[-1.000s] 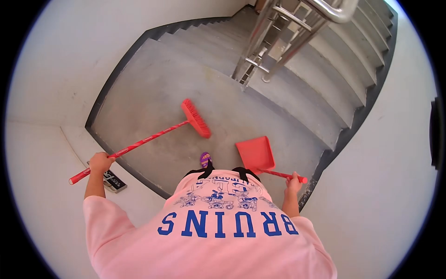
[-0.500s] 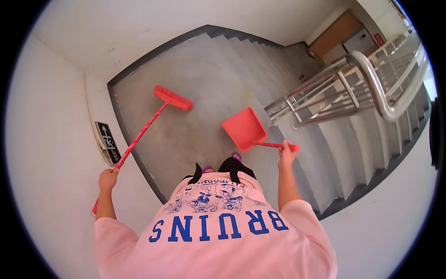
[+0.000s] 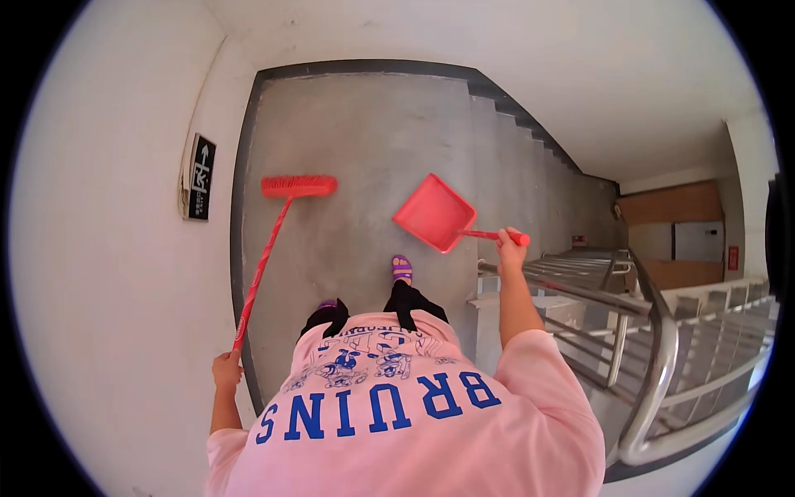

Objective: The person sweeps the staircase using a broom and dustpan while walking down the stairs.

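Note:
My left hand (image 3: 227, 370) is wrapped round the handle of a red broom (image 3: 263, 269), low down at the left. The broom's head, with red bristles, is out ahead of me over the grey landing, near the left wall. On the other side my right hand (image 3: 510, 248) grips the short handle of a red dustpan (image 3: 437, 213), close to its end. The pan's tray faces up, ahead of my feet. Whether the broom head and the pan touch the floor, I cannot tell.
Stairs (image 3: 538, 182) lead off the landing (image 3: 356, 124) at the right. A metal railing (image 3: 662, 348) stands close to my right. An exit sign (image 3: 199, 177) hangs on the left wall. Brown doors (image 3: 675, 205) show at the far right. My purple sandals (image 3: 402, 268) stand on the floor.
My view has turned to the right, and one foot has stepped forward. The broom now points straighter ahead, its head level across. Both hands keep their hold.

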A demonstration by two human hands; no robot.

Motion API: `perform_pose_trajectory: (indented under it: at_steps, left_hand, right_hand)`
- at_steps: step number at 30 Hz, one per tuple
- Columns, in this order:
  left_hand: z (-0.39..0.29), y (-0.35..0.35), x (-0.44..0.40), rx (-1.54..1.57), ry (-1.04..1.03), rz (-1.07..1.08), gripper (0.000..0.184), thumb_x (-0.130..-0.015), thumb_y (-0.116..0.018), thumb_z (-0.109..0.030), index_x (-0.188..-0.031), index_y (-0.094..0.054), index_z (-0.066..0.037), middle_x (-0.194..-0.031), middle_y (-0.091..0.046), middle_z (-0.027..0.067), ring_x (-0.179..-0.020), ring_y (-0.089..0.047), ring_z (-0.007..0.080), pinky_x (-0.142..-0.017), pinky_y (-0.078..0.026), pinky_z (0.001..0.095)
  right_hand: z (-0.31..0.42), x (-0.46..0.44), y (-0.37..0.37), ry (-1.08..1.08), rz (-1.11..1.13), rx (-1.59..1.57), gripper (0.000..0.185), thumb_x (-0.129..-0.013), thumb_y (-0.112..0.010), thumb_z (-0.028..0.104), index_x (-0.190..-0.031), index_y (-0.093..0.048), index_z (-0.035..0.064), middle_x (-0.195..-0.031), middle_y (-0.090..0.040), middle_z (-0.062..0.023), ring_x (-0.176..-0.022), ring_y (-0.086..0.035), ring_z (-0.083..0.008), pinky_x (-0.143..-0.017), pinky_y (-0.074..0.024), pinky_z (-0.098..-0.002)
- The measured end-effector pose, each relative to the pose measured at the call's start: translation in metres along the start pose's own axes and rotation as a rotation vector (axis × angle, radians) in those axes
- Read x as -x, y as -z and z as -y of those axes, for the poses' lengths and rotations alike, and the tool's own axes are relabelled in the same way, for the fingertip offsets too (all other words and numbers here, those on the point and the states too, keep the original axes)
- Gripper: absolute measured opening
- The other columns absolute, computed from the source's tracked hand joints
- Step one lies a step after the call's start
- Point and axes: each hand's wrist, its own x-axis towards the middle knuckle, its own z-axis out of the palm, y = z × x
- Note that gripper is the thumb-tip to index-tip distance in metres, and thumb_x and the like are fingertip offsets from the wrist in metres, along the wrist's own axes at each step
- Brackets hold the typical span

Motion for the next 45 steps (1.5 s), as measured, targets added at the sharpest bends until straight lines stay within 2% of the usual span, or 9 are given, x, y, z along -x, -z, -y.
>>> perform_pose_trajectory:
  at_steps: [10, 16, 19, 25, 29, 32, 38, 41, 45]
  left_hand:
    - [0.068, -0.091, 0.159, 0.374, 0.443, -0.043, 0.032, -0.080, -0.064, -0.033, -0.087, -0.064, -0.001, -0.051, -0.051, 0.0041, -0.036, -0.044, 0.0116, -0.033, -0.033, 0.0260]
    - [0.120, -0.123, 0.228, 0.587, 0.568, -0.075, 0.030, -0.082, -0.063, -0.032, -0.080, -0.062, -0.001, -0.053, -0.053, 0.0056, -0.036, -0.043, 0.0111, -0.032, -0.031, 0.0254]
    - [0.152, -0.156, 0.266, 0.665, 0.643, -0.097, 0.030, -0.083, -0.062, -0.032, -0.078, -0.058, -0.003, -0.053, -0.052, 0.0059, -0.036, -0.042, 0.0114, -0.031, -0.030, 0.0256]
    - [0.207, -0.212, 0.345, 0.910, 0.834, -0.153, 0.027, -0.085, -0.061, -0.031, -0.081, -0.056, -0.004, -0.056, -0.053, 0.0071, -0.037, -0.043, 0.0121, -0.031, -0.032, 0.0257]
    - [0.243, -0.255, 0.382, 1.092, 0.942, -0.195, 0.025, -0.087, -0.058, -0.029, -0.084, -0.055, -0.004, -0.058, -0.054, 0.0088, -0.039, -0.045, 0.0143, -0.031, -0.033, 0.0278]
    - [0.250, -0.273, 0.386, 1.279, 0.988, -0.239, 0.020, -0.087, -0.055, -0.024, -0.087, -0.053, -0.004, -0.059, -0.054, 0.0092, -0.038, -0.045, 0.0160, -0.031, -0.033, 0.0294]
    - [0.284, -0.296, 0.337, 1.617, 1.080, -0.286, 0.007, -0.087, -0.047, -0.015, -0.089, -0.047, -0.009, -0.065, -0.053, 0.0090, -0.048, -0.049, 0.0183, -0.038, -0.040, 0.0308]
    - [0.298, -0.291, 0.290, 1.829, 0.940, -0.199, 0.004, -0.088, -0.045, -0.012, -0.090, -0.044, -0.009, -0.066, -0.051, 0.0081, -0.052, -0.049, 0.0196, -0.043, -0.044, 0.0330]
    - [0.241, -0.260, 0.220, 1.962, 0.701, -0.140, 0.006, -0.088, -0.045, -0.007, -0.091, -0.040, -0.004, -0.071, -0.052, 0.0100, -0.058, -0.051, 0.0201, -0.050, -0.048, 0.0323]
  right_hand:
    - [0.035, -0.090, -0.008, -0.098, 0.195, 0.219, 0.028, -0.082, -0.066, 0.013, -0.108, -0.057, 0.0121, -0.088, -0.060, -0.0008, -0.073, -0.057, -0.0118, -0.065, -0.0467, -0.0263]
    - [0.048, -0.096, -0.009, -0.278, 0.038, 0.063, 0.035, -0.083, -0.066, 0.019, -0.115, -0.053, 0.0163, -0.107, -0.053, -0.0039, -0.090, -0.057, -0.0187, -0.083, -0.0449, -0.0364]
    - [0.054, -0.093, -0.009, -0.315, 0.118, 0.090, 0.038, -0.083, -0.066, 0.023, -0.117, -0.052, 0.0168, -0.114, -0.050, -0.0038, -0.097, -0.055, -0.0209, -0.089, -0.0417, -0.0389]
    - [0.034, -0.127, 0.002, -0.421, 0.231, 0.142, 0.051, -0.081, -0.068, 0.029, -0.126, -0.045, 0.0188, -0.118, -0.044, -0.0089, -0.098, -0.054, -0.0259, -0.089, -0.0445, -0.0393]
    - [0.011, -0.092, 0.006, -0.511, 0.174, 0.300, 0.057, -0.080, -0.068, 0.030, -0.128, -0.041, 0.0134, -0.127, -0.034, -0.0138, -0.101, -0.051, -0.0296, -0.087, -0.0458, -0.0399]
    - [-0.024, -0.076, 0.012, -0.579, 0.445, 0.454, 0.055, -0.082, -0.065, 0.030, -0.128, -0.042, 0.0130, -0.126, -0.037, -0.0138, -0.101, -0.051, -0.0296, -0.085, -0.0464, -0.0405]
    - [0.002, 0.073, -0.032, -0.230, 1.047, 0.917, 0.037, -0.084, -0.063, 0.029, -0.115, -0.055, 0.0113, -0.107, -0.057, -0.0027, -0.092, -0.056, -0.0165, -0.072, -0.0465, -0.0328]
    - [0.000, 0.135, -0.057, -0.186, 1.347, 0.880, 0.040, -0.084, -0.064, 0.029, -0.118, -0.054, 0.0101, -0.107, -0.058, -0.0030, -0.095, -0.056, -0.0147, -0.077, -0.0452, -0.0307]
    - [0.033, 0.245, -0.070, -0.044, 1.820, 0.895, 0.048, -0.084, -0.066, 0.026, -0.124, -0.050, 0.0060, -0.118, -0.056, -0.0068, -0.103, -0.055, -0.0166, -0.089, -0.0427, -0.0304]
